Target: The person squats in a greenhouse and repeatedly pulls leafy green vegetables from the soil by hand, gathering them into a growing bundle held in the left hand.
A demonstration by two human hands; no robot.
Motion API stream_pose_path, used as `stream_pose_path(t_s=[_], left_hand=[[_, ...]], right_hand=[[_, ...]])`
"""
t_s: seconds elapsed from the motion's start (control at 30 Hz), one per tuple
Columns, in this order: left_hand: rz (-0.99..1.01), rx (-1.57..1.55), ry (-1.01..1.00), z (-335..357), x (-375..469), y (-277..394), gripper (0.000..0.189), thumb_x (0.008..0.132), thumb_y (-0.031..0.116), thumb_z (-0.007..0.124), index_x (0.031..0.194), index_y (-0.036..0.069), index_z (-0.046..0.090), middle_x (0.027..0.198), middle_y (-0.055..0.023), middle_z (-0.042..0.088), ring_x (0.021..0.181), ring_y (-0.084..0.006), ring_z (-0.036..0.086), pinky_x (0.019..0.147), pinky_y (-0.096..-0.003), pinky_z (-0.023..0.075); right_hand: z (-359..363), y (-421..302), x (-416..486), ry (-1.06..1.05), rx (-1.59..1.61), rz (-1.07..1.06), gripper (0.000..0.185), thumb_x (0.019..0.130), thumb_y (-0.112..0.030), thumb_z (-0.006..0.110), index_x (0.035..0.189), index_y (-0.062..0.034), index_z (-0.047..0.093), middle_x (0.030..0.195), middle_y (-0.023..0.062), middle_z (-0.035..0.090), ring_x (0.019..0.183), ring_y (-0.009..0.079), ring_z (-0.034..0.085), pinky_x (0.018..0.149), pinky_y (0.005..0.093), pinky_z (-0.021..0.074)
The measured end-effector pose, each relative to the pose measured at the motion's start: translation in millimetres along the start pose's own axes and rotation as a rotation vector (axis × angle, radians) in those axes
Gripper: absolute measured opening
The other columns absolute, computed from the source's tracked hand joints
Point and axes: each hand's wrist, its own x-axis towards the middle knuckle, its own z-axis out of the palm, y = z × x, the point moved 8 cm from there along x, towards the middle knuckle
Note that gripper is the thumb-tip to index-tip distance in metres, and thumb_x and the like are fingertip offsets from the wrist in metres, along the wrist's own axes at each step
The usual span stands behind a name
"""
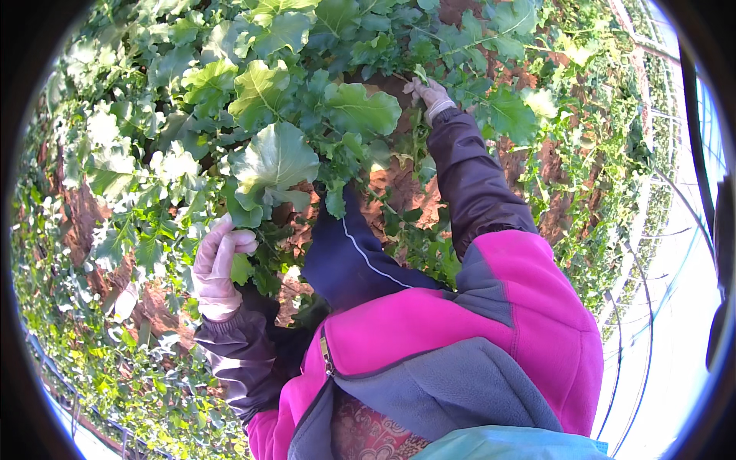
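Observation:
My left hand [221, 267], in a thin translucent glove, is raised at the left with its fingers bent and thumb apart. Nothing shows between its fingers. Just above and right of it spreads a broad leaf [277, 158] of a leafy green plant with lobed edges. My right hand [430, 96], gloved too, reaches forward among the plants. Its fingers are closed around a small green leaf [421, 73]; the fingertips are partly hidden, and what lies below them is hard to see. Large sunlit leaves [362, 108] stand just left of this hand.
Dense leafy plants [172, 69] cover the ground ahead and to the left. Reddish-brown soil [397, 187] shows between them, around my dark trouser leg [351, 247]. On the right, thin curved rods [650, 299] stand before a bright white surface [673, 356].

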Motion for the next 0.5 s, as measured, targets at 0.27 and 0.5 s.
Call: stream_pose_path(t_s=[0.27, 0.5], left_hand=[[0.294, -0.014, -0.428, 98.1, -24.6, 77.1, 0.052, 0.078, 0.001, 0.061, 0.128, 0.000, 0.049, 0.114, -0.0148, 0.061, 0.087, -0.0183, 0.064, 0.080, -0.0308, 0.0501], [1.060, 0.684, 0.085, 140.2, -51.8, 155.5, 0.094, 0.060, -0.001, 0.073, 0.142, 0.009, 0.028, 0.126, -0.0134, 0.047, 0.110, -0.0262, 0.050, 0.095, -0.0347, 0.0368]], right_hand=[[82.5, -229.8, -203.6, -0.239, 0.172, -0.685, 0.029, 0.085, -0.020, 0.067, 0.108, -0.0060, 0.056, 0.093, 0.0083, 0.066, 0.068, 0.0084, 0.052, 0.064, 0.0243, 0.0435], [229.8, -242.8, -341.2, -0.634, 0.368, -0.986, 0.027, 0.085, -0.013, 0.063, 0.108, -0.0050, 0.052, 0.085, -0.0010, 0.052, 0.076, 0.0066, 0.050, 0.067, 0.0218, 0.0425]])
